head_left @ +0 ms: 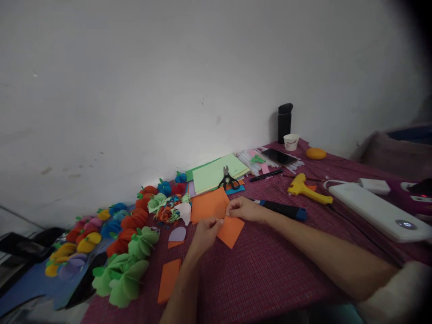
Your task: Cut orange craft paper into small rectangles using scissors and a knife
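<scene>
— While a pale wall (pixel 189 81) fills the upper part of your view, what spreads out below it?

— Your table, under a maroon cloth (pixel 263 265). Down its left side runs a crowd of paper pumpkins in green, orange, yellow and blue, the light green ones (pixel 124 276) nearest you.

— And the other big things?

— On your right lies a long white device (pixel 378 211) with a small round display. Near the wall sits a stack of coloured paper (pixel 216 173), pale green on top, and just in front of it an orange sheet (pixel 206 206).

— What are your hands doing?

— Both are over the table's middle, close together. Your left hand (pixel 206 233) pinches an orange piece of paper (pixel 231 233) between thumb and fingers; your right hand (pixel 245 208) has its fingertips closed on the same piece's upper edge. That piece is between your hands, in front of the orange sheet.

— Anything smaller around them?

— A yellow glue gun (pixel 305 189) lies beyond your right forearm, and a dark bottle (pixel 284 126) stands by the wall. Black-handled scissors (pixel 228 178) rest on the stack's near edge; a paper cup (pixel 291 142) stands just beside the bottle.
</scene>
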A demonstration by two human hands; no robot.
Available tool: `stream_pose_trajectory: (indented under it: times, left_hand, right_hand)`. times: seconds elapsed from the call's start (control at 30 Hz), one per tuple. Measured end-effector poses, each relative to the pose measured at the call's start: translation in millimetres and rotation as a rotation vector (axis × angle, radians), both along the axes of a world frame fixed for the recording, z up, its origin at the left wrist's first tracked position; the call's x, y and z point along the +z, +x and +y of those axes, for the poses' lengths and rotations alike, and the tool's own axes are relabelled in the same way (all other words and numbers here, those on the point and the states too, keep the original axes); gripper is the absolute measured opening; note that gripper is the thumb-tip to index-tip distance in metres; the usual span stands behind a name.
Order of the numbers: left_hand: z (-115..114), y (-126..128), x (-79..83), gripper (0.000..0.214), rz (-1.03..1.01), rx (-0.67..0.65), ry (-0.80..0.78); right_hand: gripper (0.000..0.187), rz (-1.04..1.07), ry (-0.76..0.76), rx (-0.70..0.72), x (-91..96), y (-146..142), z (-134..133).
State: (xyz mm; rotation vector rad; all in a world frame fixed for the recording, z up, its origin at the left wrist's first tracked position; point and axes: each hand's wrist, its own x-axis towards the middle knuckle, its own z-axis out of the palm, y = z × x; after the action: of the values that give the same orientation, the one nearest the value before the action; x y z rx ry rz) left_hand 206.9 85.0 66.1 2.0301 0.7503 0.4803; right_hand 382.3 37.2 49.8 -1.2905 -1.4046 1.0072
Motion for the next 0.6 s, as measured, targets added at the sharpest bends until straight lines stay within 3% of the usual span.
stream_pose_trajectory:
  times: [0.37,0.6]
  left_hand:
    - [-1.3,2.1,0.2,0.034,0.0,0.016,-0.018]
    - [6.8,-3.4,0.6,0.035,-0.037,0.082,-0.032]
  right_hand:
    - [0.024,-0.021,-0.002,0.02,-5.1,-4.0,0.7]
    - [0.028,0.203,-0.031,-0.123,6.0,21.2,2.6]
